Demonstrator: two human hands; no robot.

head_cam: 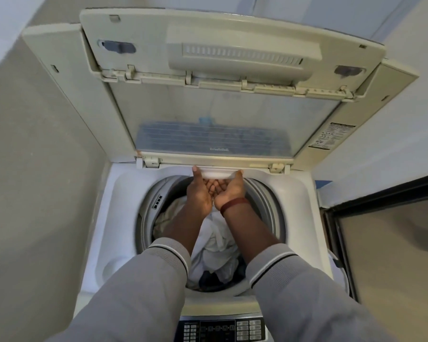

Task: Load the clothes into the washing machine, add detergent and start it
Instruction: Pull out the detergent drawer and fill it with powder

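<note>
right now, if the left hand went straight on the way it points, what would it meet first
The white drawer at the back rim of the washing machine; the left hand seems to grip it, thumb on top.

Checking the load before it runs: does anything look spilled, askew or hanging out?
Nothing stands out. The clothes lie inside the drum, none over its rim; the lid stands open; left hand and right hand hold the white tray at the back.

We can read nothing here: the mark (219, 149) on the lid (215, 107) is upside down and blurred, and the print on the sticker (330, 135) and the control panel (223, 330) is too small.
</note>
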